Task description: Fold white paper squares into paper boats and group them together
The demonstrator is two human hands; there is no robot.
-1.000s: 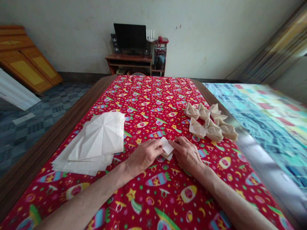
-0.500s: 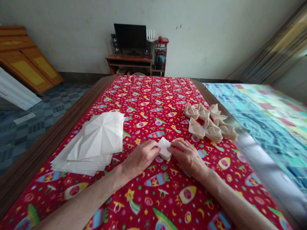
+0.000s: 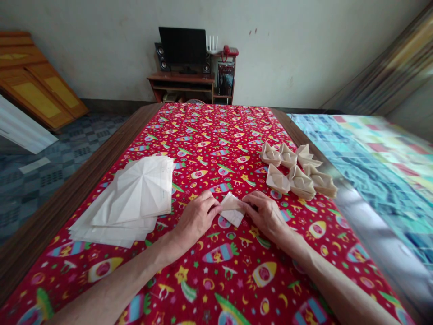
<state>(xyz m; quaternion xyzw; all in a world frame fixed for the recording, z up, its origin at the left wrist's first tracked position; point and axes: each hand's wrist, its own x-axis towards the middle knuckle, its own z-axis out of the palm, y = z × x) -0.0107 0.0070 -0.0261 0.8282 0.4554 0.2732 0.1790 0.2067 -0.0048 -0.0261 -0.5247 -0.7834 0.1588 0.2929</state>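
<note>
White, small folded paper (image 3: 234, 217) sits between the hands in the head view, its side corners pinched by the fingertips of the left hand (image 3: 199, 215) and the right hand (image 3: 267, 216); the hands are apart. A half second ago it showed a mostly plain diamond; now a creamier upper part meets a whiter lower part along a line between the fingers, so its layers seem to be opened or turned. Whether it touches the red cloth printed with rockets and stars (image 3: 219, 282) is unclear.

Creased, off-white paper sheets (image 3: 144, 189) lie stacked beyond and left of the left hand, a strip of cloth between. Cream, pointed folded-paper pieces (image 3: 302, 181) cluster beyond the right hand, reaching the cloth's right edge. Cloth stretches ahead of both hands and back between the forearms, giving them room that way.
</note>
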